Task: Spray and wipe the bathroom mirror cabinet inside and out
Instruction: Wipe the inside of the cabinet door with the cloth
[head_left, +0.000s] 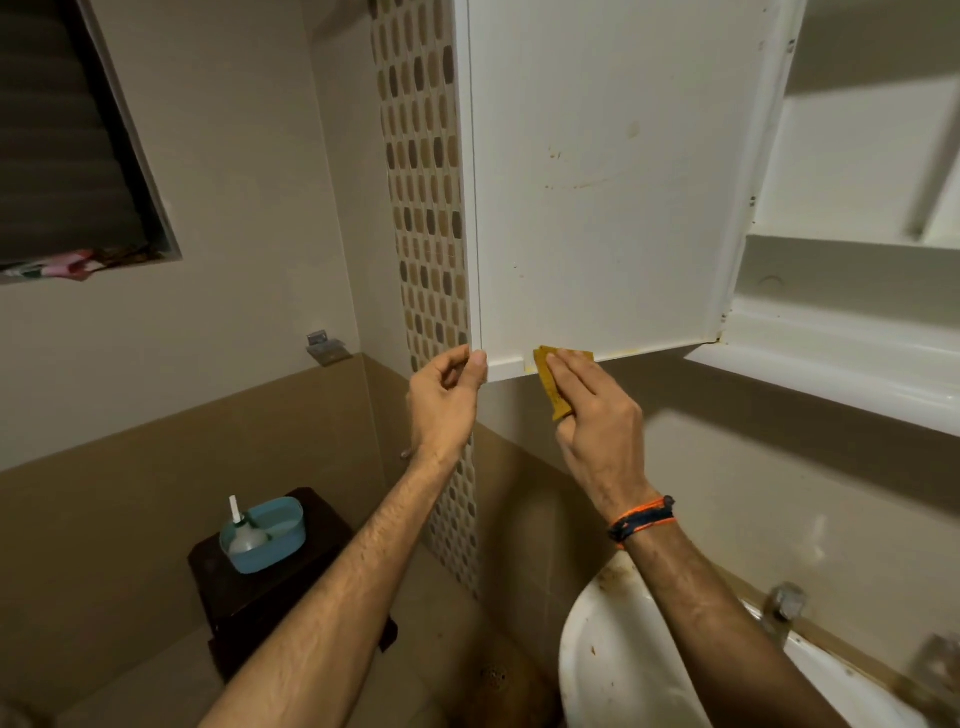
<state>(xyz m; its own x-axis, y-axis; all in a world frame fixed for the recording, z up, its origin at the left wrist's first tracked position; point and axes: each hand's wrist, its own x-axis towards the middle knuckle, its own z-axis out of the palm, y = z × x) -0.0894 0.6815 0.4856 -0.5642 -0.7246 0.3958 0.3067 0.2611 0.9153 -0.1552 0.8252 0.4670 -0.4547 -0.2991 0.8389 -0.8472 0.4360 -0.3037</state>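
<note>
The white cabinet door (608, 171) hangs swung open, its stained inner face toward me. My left hand (447, 397) pinches the door's lower left corner between thumb and fingers. My right hand (592, 415) holds a folded yellow cloth (551, 382) against the door's bottom edge, fingers laid flat over it. The open cabinet (852, 291) with white shelves sits at the right. A spray bottle (244, 535) stands in a blue tub (278, 525) down at the left.
A dark wooden stool (260, 592) carries the tub. A stained white sink (623, 654) with a metal tap (787, 603) lies below right. A mosaic tile strip (426, 208) runs down the wall behind the door. A dark window (67, 140) is at upper left.
</note>
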